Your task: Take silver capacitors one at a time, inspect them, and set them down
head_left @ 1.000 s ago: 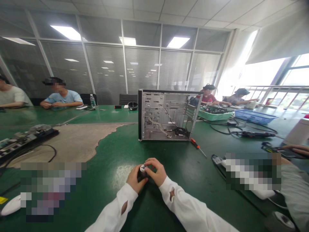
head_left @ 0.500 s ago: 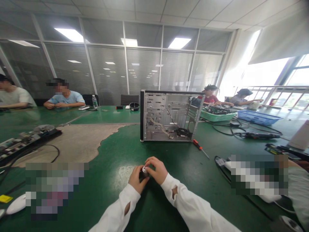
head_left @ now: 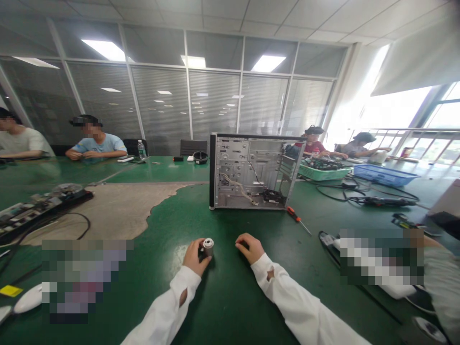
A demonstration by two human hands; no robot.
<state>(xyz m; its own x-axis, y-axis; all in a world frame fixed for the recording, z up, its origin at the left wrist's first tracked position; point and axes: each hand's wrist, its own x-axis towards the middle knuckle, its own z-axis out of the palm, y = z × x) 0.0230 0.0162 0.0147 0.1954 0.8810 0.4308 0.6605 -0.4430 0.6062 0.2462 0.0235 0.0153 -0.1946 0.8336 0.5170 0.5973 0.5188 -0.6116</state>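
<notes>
My left hand (head_left: 194, 258) is wrapped round a small grey cylinder (head_left: 208, 247) with a pale top that has dark openings, held upright just over or on the green table. My right hand (head_left: 250, 248) is off to the right of it, apart from the cylinder. Its fingers are curled, with thumb and forefinger close together; whether something tiny is pinched between them cannot be made out. Beyond both hands stands an open computer case (head_left: 251, 172) with loose cables inside. Beside its lower right corner lies a screwdriver (head_left: 298, 219) with an orange and black handle.
Green table (head_left: 172, 211) with a torn beige patch (head_left: 118, 211). A circuit-board assembly (head_left: 43, 206) lies left, a white mouse (head_left: 30, 299) nearer. A green basket (head_left: 323, 172), blue basket (head_left: 384, 175) and cables lie right. Several people sit around; a sleeve (head_left: 443, 282) shows at right.
My hands have moved apart. The right hand has come away from the cylinder to the right, while the left has shifted slightly left, still holding it.
</notes>
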